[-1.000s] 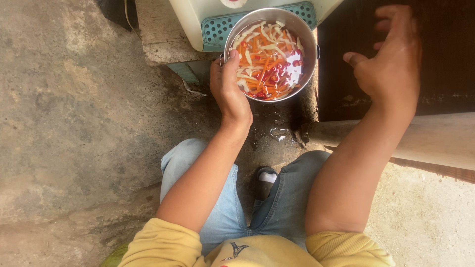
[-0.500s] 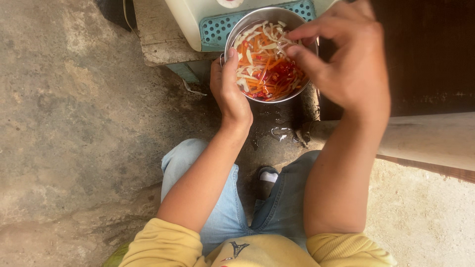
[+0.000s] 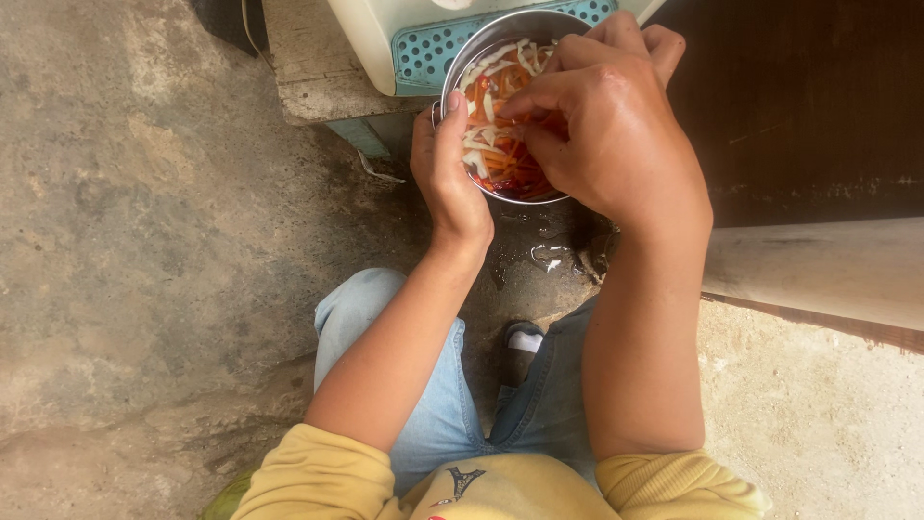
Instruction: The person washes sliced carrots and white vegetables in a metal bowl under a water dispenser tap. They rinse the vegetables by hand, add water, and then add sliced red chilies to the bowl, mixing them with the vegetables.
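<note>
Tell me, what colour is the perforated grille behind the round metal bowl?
Teal, a blue-green; the perforated grille shows best in the head view, behind the round metal bowl.

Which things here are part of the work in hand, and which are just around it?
In use:
left hand gripping the metal bowl
right hand in the shredded vegetables

Just around:
teal perforated panel
concrete ledge
wet concrete floor

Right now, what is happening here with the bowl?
A person in jeans and a yellow top crouches over a metal bowl of shredded vegetables in white, orange and red. The left hand grips the bowl's rim. The right hand is inside the bowl, fingers in the vegetables. The concrete floor below looks wet.
</note>
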